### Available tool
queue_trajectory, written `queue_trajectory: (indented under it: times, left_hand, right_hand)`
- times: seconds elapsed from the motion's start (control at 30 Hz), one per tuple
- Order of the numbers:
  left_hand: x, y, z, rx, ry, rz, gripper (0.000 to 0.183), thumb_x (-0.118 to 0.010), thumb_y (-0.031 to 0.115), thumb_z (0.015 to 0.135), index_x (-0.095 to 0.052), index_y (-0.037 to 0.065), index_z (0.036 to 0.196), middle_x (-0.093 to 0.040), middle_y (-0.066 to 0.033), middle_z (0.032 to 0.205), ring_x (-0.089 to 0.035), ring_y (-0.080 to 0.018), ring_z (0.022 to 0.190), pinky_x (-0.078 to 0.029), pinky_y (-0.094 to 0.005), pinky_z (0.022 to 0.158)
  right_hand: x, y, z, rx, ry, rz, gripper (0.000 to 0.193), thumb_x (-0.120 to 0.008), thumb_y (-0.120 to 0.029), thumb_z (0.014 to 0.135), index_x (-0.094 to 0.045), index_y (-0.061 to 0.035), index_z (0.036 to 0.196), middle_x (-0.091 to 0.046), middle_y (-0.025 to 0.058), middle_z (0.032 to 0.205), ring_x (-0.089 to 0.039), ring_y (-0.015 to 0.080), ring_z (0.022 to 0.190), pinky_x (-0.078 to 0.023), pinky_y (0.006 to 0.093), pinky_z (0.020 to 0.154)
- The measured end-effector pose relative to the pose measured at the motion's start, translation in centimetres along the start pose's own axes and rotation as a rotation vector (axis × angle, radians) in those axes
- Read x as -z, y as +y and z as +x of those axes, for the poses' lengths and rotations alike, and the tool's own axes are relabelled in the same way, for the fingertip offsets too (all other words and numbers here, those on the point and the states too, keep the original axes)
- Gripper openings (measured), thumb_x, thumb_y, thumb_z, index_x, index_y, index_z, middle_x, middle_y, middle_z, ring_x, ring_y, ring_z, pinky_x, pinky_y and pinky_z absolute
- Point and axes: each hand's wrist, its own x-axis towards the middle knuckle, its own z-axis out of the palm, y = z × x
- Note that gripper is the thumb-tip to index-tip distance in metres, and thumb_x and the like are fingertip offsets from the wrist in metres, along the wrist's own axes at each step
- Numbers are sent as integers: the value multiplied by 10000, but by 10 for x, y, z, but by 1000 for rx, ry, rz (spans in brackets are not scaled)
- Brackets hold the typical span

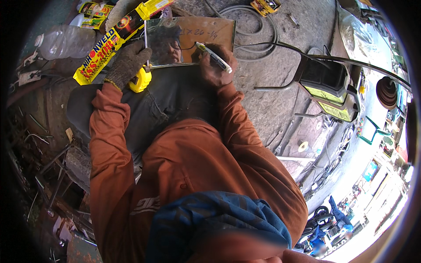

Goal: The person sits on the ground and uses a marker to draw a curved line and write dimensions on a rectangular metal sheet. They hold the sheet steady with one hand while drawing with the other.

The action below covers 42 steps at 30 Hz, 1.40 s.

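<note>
A shiny, mirror-like rectangular sheet (201, 27) lies across my lap, with handwritten dark marks near its top and a reflection in it. My left hand (127, 65), in a dark knit glove, is closed at the sheet's lower left corner, holding a yellow tape measure (141, 79). A thin pale strip runs from there up the sheet's left edge; I cannot tell if it is the tape blade. My bare right hand (220, 68) is closed around a white marker pen (218, 60). The pen's tip is over the sheet's right part, by a dark curved line.
Left of the sheet lie a long yellow-and-black packet (98, 57) and a clear plastic jug (66, 41). A coiled grey hose (274, 41) rests on the ground ahead. At right stands a black-and-yellow machine (326, 81) with a cable. Metal scraps (48, 184) lie at left.
</note>
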Motion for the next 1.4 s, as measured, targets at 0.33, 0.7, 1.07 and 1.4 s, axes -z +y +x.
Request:
queue_trajectory:
  times: [0.33,0.7,1.07,1.4]
  left_hand:
    - [-3,-10,1,-127,34,141,236,-622,249,961,-677,35,1045,-675,-126,913,-662,-246,815,-530,-392,750]
    - [-5,9,-3,-86,2,120,168,-597,167,952,-674,35,1021,-651,-155,982,-654,-333,891,-526,-415,774]
    - [-7,-12,3,-60,30,8,292,-614,270,964,-666,-7,1040,-676,-181,892,-671,-324,834,-521,-427,768]
    - [-10,-4,2,56,20,-94,309,-629,307,958,-676,10,1030,-649,-111,840,-627,-219,761,-512,-393,735]
  right_hand:
    - [27,-12,-2,-246,-6,387,287,-685,-138,923,-640,37,1145,-727,122,999,-695,177,879,-555,307,807]
    - [6,-31,6,-175,-115,380,223,-702,-78,865,-722,-2,1074,-745,166,988,-734,257,932,-571,351,837]
    - [-13,-13,4,-67,-177,276,234,-725,-105,760,-706,-49,987,-724,138,903,-708,335,811,-544,401,757]
    - [28,-8,17,16,-204,231,257,-697,-65,786,-708,-9,1036,-757,176,983,-766,284,898,-601,360,793]
